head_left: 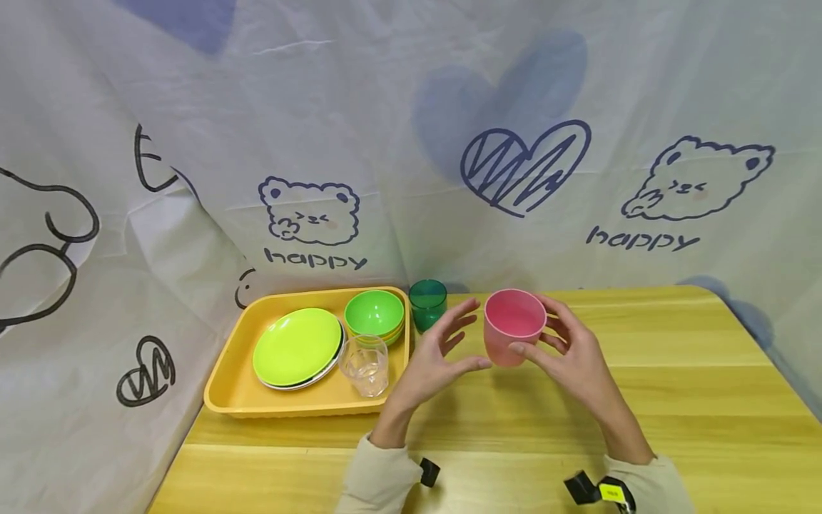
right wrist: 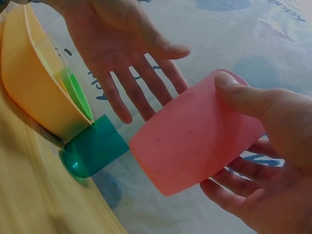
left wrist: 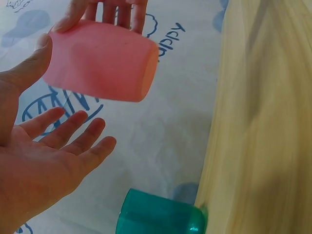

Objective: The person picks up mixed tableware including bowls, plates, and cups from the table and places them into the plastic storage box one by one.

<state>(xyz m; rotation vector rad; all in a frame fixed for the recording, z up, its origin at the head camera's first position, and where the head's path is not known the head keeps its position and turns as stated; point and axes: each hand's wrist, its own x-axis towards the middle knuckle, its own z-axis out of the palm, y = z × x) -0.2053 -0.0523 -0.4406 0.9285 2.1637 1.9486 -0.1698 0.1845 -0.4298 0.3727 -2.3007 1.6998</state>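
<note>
A pink cup (head_left: 504, 339) is held upright above the wooden table, and its underside shows in the left wrist view. My right hand (head_left: 574, 357) grips it from the right, thumb on the near side and fingers around the far side. To the left of the cup, my left hand (head_left: 427, 368) has its fingers spread in a loose curve, with a gap between palm and cup; its thumb tip comes close to the cup's side. Behind the left hand, a dark green cup (head_left: 427, 303) stands on the table against the tray's right side.
An orange-yellow tray (head_left: 234, 389) lies at the left of the table (head_left: 674, 357). Inside are stacked plates topped by a lime green plate (head_left: 297, 348), nested bowls topped by a green bowl (head_left: 374, 312), and a clear cup (head_left: 366, 368). A printed cloth (head_left: 411, 107) hangs behind.
</note>
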